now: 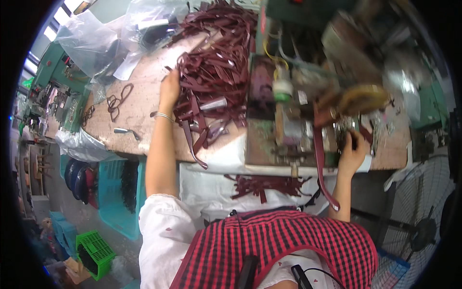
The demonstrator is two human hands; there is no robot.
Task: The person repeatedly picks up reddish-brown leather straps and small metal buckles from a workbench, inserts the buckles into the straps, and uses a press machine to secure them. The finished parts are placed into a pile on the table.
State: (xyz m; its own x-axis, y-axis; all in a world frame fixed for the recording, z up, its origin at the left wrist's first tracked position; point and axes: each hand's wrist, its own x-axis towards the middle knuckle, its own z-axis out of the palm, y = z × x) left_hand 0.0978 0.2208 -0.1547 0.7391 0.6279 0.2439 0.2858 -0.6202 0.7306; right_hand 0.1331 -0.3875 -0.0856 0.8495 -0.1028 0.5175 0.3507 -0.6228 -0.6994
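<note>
Left hand [170, 90] at maroon straps [211, 67], right hand [353, 154] by the machine [363, 99], both half-curled; I can't tell whether either grips

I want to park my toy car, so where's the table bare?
The tabletop is bare between the dark looped cord and the left hand. The maroon strap pile and bench machine crowd the rest, toward the right hand.

Bright windows [49, 33] let light in at ten o'clock. The pale, scuffed worktop [144, 91] spreads from ten o'clock across the middle. Grey floor [126, 251] shows around seven to eight, where a turquoise crate [115, 222] and a green crate [99, 244] stand. A wire-caged fan [423, 233] fills four o'clock.
</note>
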